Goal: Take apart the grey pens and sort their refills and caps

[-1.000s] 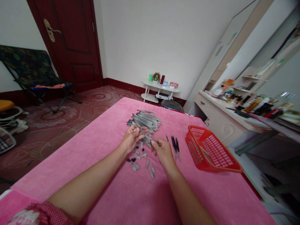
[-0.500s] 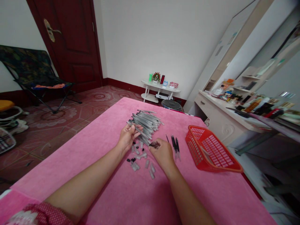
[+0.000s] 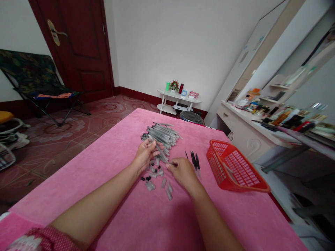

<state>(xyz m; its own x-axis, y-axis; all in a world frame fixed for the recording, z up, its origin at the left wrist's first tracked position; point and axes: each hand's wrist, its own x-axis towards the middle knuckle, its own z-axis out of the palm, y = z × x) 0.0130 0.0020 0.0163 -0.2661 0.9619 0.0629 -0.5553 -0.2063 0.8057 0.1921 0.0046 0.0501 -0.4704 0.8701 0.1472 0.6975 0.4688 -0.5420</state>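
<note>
A slim translucent pen barrel [image 3: 162, 155] is held in my left hand [image 3: 143, 155], slanting down to the right between thumb and fingers. At its lower end, my right hand [image 3: 184, 172] pinches a dark slim piece [image 3: 172, 164] that looks like the end of a pen refill; most of it is hidden by the fingers. Behind my hands lies a pile of similar grey pens [image 3: 167, 134]. Clear pen caps [image 3: 169, 193] and small black plugs [image 3: 148, 178] are scattered just in front. Several black pen refills [image 3: 194, 160] lie to the right of my right hand.
A red plastic basket [image 3: 213, 170] stands on the pink cloth [image 3: 125, 216] at the right. Past the table's right edge is a white dresser [image 3: 246, 129] crowded with bottles. A folding chair [image 3: 49, 89] and a low white stand [image 3: 167, 108] are farther off.
My left hand and the pen barrel have shifted slightly right, and the barrel is more steeply tilted. My right hand has turned a little, with more of the dark piece showing.
</note>
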